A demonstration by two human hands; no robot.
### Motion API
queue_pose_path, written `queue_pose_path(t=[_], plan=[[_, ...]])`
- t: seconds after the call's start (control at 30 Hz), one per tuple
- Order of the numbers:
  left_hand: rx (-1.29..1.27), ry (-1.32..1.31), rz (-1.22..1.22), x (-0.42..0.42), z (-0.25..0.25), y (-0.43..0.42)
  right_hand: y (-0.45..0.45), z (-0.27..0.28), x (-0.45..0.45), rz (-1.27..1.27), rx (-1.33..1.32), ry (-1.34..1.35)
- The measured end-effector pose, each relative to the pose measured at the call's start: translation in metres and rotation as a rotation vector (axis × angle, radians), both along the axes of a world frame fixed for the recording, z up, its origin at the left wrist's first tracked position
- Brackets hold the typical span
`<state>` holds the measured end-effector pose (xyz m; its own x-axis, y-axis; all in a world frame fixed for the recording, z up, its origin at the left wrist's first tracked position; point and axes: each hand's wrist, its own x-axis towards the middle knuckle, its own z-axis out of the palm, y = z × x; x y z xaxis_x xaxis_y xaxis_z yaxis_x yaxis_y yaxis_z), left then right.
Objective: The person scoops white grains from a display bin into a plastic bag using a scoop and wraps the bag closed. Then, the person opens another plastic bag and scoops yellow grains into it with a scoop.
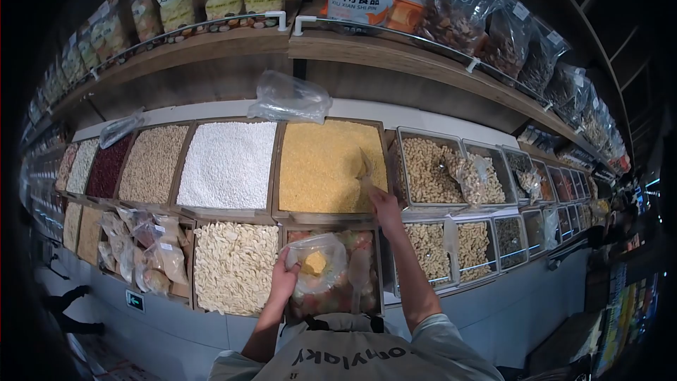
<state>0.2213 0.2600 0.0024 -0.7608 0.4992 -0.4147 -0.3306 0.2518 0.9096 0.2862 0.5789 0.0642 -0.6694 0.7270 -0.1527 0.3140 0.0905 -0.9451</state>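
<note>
Left hand (284, 276), pinching the rim of one clear plastic bag (331, 248), a small heap of yellow grain inside. Right hand (386, 207), fingers closed round the handle of one scoop (367, 167), blade at the right side of the yellow grain (314, 159) in its bin; depth of blade cannot be told. Left of that: white grains (227, 166). Right: peanuts (427, 169). Below left: pale dried slices (235, 264). Behind: crumpled clear plastic (290, 97).
</note>
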Motion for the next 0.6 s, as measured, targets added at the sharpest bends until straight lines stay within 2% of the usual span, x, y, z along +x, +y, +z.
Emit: queue_pose_path(t=[0.07,0.27,0.6], plan=[[0.006,0.014,0.004,0.001,-0.003,0.0,-0.003,-0.003,0.002,-0.057,-0.237,0.057],[0.033,0.061,0.011,0.001,-0.029,-0.004,-0.007,0.001,0.004,-0.075,-0.465,0.146],[0.03,0.102,-0.004,0.001,-0.021,0.0,-0.007,0.009,0.008,-0.078,-0.595,0.198]])
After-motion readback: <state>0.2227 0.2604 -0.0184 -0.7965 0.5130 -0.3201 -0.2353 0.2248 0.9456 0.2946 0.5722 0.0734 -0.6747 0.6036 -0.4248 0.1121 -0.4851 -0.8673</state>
